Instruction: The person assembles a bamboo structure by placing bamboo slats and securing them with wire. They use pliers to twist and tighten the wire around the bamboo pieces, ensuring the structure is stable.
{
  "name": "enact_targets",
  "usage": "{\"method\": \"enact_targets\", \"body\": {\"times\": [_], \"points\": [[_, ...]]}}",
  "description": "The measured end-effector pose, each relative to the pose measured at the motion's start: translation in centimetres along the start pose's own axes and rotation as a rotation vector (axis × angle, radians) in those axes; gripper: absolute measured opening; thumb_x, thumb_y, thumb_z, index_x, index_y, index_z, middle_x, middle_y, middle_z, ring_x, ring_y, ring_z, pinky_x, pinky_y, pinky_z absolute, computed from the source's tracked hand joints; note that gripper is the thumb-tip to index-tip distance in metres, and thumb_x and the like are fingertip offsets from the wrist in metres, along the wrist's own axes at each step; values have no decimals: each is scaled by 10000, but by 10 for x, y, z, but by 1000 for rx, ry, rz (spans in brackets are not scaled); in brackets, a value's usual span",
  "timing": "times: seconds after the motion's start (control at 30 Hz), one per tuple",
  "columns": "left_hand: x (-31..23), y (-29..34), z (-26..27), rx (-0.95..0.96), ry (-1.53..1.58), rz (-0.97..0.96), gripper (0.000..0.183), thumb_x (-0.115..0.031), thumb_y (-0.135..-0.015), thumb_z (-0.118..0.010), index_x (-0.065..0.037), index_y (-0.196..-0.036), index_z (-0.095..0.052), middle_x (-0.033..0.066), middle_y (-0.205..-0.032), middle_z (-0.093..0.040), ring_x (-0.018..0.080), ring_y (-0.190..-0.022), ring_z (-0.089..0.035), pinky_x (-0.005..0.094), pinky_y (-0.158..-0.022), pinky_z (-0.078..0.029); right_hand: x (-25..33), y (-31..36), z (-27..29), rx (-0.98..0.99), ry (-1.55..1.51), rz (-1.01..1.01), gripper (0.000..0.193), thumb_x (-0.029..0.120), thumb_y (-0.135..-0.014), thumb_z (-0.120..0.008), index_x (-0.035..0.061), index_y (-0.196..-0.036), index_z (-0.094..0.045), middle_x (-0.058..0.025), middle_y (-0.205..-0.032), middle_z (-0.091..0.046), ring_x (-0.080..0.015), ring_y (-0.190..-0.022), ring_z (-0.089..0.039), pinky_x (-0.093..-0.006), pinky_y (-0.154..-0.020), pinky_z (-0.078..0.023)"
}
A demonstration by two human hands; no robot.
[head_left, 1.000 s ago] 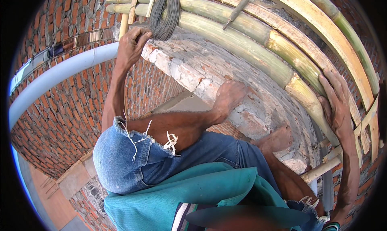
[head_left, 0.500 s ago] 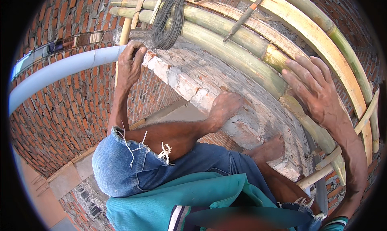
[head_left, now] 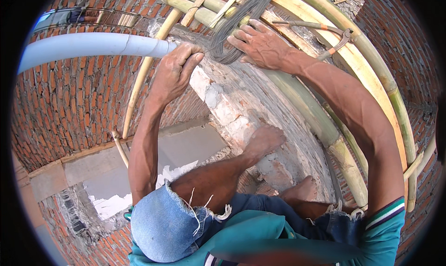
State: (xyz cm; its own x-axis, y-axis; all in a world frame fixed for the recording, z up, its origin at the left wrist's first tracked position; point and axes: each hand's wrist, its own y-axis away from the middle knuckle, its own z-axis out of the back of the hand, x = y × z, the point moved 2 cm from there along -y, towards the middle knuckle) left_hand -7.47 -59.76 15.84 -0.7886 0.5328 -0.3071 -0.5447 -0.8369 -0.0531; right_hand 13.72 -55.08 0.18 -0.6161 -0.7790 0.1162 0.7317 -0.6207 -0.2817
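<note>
My left hand (head_left: 179,72) is closed at the wall's edge, next to the end of a pale blue pipe (head_left: 100,44). A thin strand runs between it and a bundle of grey wire (head_left: 227,52), but what the fingers hold is hidden. Over the bundle reaches my right hand (head_left: 262,45), its fingers apart and touching the wire. The bundle hangs doubled over the bamboo poles (head_left: 297,103) onto the rough brick wall top (head_left: 227,103). A pair of pincers (head_left: 341,41) with worn orange handles lies across the bamboo, beyond my right forearm.
My bare feet (head_left: 265,143) rest on the broken wall top. Brick walls (head_left: 83,99) stand around, with a grey floor (head_left: 190,140) far below on the left. A slanting bamboo pole (head_left: 139,92) rises beside the pipe; split bamboo strips (head_left: 390,94) curve along the right.
My right hand has moved from the bamboo on the right across to the wire bundle. The view has shifted, and my left hand stays near the pipe's end.
</note>
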Motion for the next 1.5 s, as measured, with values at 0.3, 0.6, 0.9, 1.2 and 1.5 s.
{"method": "enact_targets", "body": {"times": [0.3, 0.6, 0.9, 1.2, 1.5], "points": [[-3, 59, -20, 75, -213, 78, 94, -130, -990, -653, -39, -1010, -649, 149, -866, -612, 356, -806, -633, 466, -713, -513, -15, -5, -12, -115, -112, -35, 394, 456, -997, -574, 227, -1304, -665, -178, -1395, -616, -352, -1488, -402, -609, -1258, -219], [8, 227, 45, -160, 300, 482, 225, -225, -1021, -632, -30, -908, -630, 73, -795, -559, 203, -749, -550, 368, -748, -463, -22, -13, -17, -143, -63, 18, 327, 405, -1007, -565, 188, -1222, -680, -198, -1256, -671, -376, -1451, -448, -612, -1243, -236], [-34, 183, 15, -155, -19, 193, 237, -203, -1060, -588, -34, -897, -624, 97, -880, -669, 200, -956, -655, 535, -1190, -370, -33, -13, -22, -162, -49, -46, 561, 552, -1008, -503, 116, -1346, -610, -208, -1409, -585, -348, -1473, -414, -547, -1270, -209], [8, 114, 75, -641, 730, 209, 281, -304, -1097, -553, -43, -992, -561, 8, -770, -509, 116, -737, -474, 331, -858, -505, -42, -21, -16, -48, -36, -86, 894, 723, -956, -471, 33, -1524, -434, -230, -1478, -531, -401, -1458, -412, -493, -1263, -263], [87, 121, 293, -1083, 444, 177, 261, -277, -1106, -552, -42, -1021, -627, -27, -696, -437, 53, -618, -335, 259, -552, -300, -49, -13, -12, -143, -6, -96, 944, 768, -933, -466, -65, -1363, -577, -240, -1446, -559, -389, -1449, -425, -484, -1243, -299]]}}
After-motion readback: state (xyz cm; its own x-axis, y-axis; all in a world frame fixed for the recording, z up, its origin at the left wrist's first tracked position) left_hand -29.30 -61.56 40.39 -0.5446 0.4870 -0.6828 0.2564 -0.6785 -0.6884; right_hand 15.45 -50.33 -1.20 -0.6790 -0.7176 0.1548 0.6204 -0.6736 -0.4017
